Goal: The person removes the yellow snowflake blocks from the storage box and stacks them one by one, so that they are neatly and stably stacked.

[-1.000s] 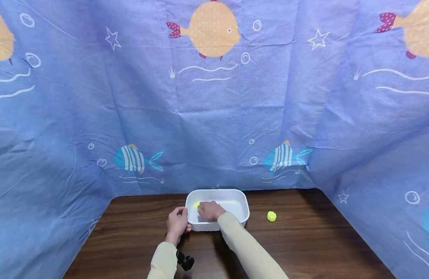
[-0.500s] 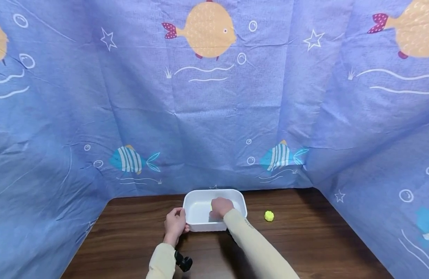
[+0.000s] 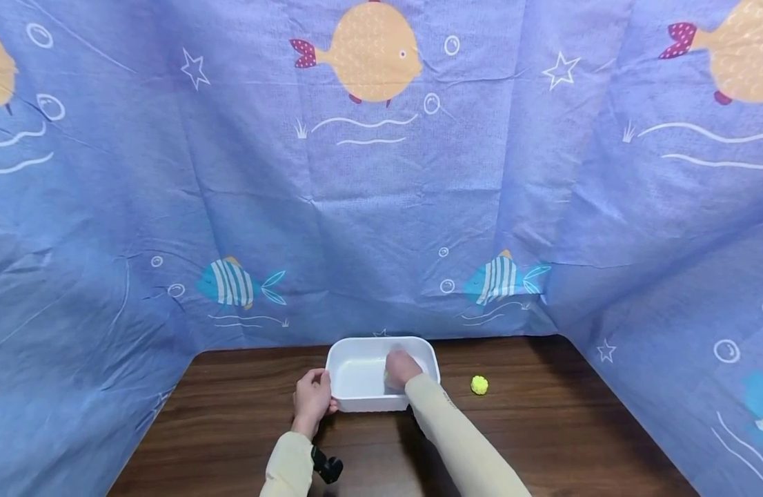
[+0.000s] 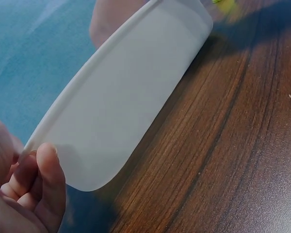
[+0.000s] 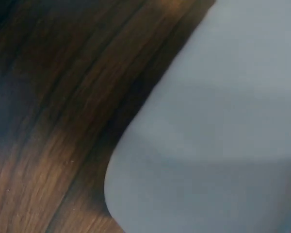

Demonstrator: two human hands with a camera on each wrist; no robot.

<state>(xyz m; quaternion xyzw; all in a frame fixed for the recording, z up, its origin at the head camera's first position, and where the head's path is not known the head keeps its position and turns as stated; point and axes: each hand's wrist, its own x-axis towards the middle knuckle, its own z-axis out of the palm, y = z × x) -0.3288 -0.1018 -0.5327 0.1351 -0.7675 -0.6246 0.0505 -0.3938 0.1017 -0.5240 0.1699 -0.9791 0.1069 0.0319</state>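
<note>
A white rectangular plastic basin [image 3: 381,399] stands on the table. My left hand [image 3: 312,399] pinches its left rim; in the left wrist view the thumb and curled fingers [image 4: 51,170] hold the near corner. My right hand [image 3: 401,369], slightly blurred, is down inside the basin, right of its middle. A sliver of something yellow [image 3: 386,377] shows at the fingers of that hand, mostly hidden by them. The right wrist view has only the basin's outer wall [image 5: 208,126] and the wood. To the basin's right lies a yellow bumpy ball [image 3: 479,385].
The dark wooden table [image 3: 543,428] extends on both sides of the basin. A blue curtain [image 3: 381,228] printed with fish hangs behind and at the sides, close to the basin's far edge. A black strap mount [image 3: 327,465] sits on the left wrist.
My right hand has moved rightward inside the basin, from its left part to right of the middle, with the yellow thing. The left hand keeps its hold on the rim.
</note>
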